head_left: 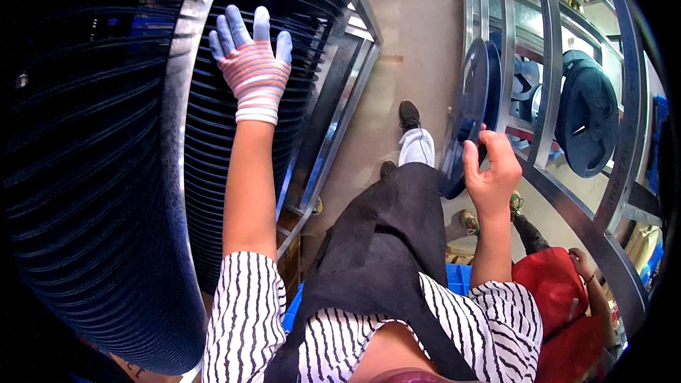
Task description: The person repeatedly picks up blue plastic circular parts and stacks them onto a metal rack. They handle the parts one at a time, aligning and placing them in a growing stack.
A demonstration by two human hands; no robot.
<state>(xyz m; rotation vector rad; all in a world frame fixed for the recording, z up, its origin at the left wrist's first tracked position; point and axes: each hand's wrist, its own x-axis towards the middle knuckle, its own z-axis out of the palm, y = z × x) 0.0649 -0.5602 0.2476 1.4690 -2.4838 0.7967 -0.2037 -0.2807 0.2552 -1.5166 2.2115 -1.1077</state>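
My left hand [254, 71], in a striped glove with grey-blue fingertips, is spread open over a row of tightly packed thin dark discs [284, 50]. It seems to rest on their edges, though contact is hard to tell. My bare right hand [491, 170] is closed at the near rim of a dark blue plastic reel [469, 99], thumb and fingers pinching it. The reel stands upright, seen nearly edge-on, and its lower part is blurred. A second dark rim shows close behind it.
A metal rack post [183, 99] divides the packed discs at left. At right stands a metal frame [543, 64] with more dark reels [587, 117]. Between them runs a grey floor [411, 21]. Another person in red [550, 287] is close by at lower right.
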